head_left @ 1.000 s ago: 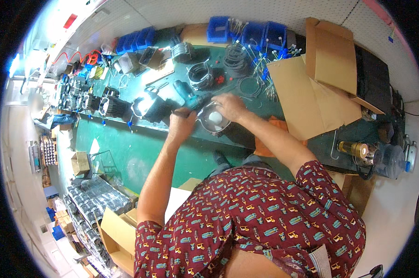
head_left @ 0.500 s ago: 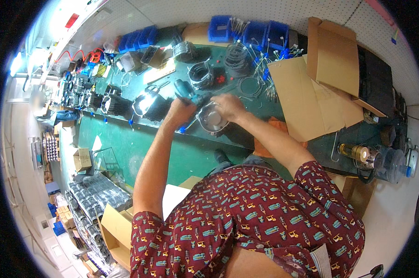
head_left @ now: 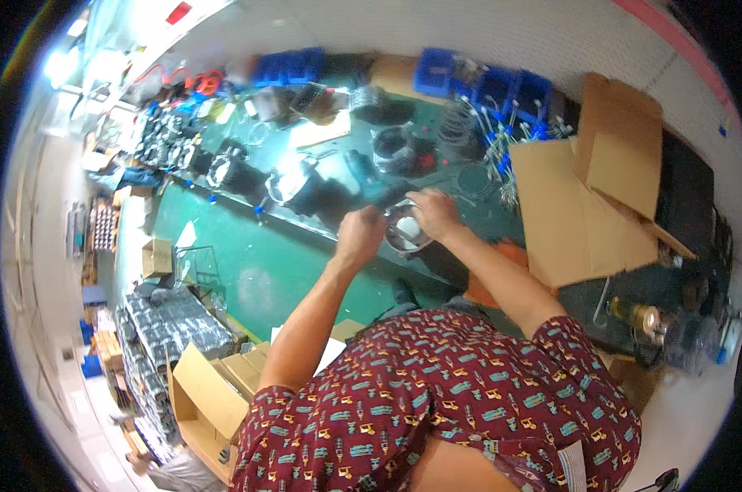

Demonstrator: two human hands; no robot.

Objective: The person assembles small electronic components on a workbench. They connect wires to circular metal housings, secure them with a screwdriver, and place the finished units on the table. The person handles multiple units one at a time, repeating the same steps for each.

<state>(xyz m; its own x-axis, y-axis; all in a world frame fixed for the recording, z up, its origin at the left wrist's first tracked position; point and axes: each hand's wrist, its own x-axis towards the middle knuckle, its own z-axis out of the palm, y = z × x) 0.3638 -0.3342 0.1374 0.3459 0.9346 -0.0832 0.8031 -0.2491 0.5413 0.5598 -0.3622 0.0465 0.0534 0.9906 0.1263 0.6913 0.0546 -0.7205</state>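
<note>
Over the edge of a dark green workbench (head_left: 437, 176) both my hands close around a round silver metal housing (head_left: 405, 235) with a pale disc inside it. My left hand (head_left: 361, 235) grips its left rim. My right hand (head_left: 433, 215) holds its upper right side, fingers curled over the rim. A dark teal power tool (head_left: 369, 182) lies on the bench just beyond the housing. My patterned maroon shirt fills the lower part of the view.
Flattened cardboard sheets and an open carton (head_left: 588, 193) lie on the bench at right. Blue parts bins (head_left: 482, 82) and cable coils (head_left: 397, 146) line the back. Round black lamp bodies (head_left: 236, 172) sit at left. Cardboard boxes (head_left: 211, 394) and black trays stand on the green floor.
Both hands stay on the housing and have shifted slightly to the right along the bench edge. The head view has also swung a little.
</note>
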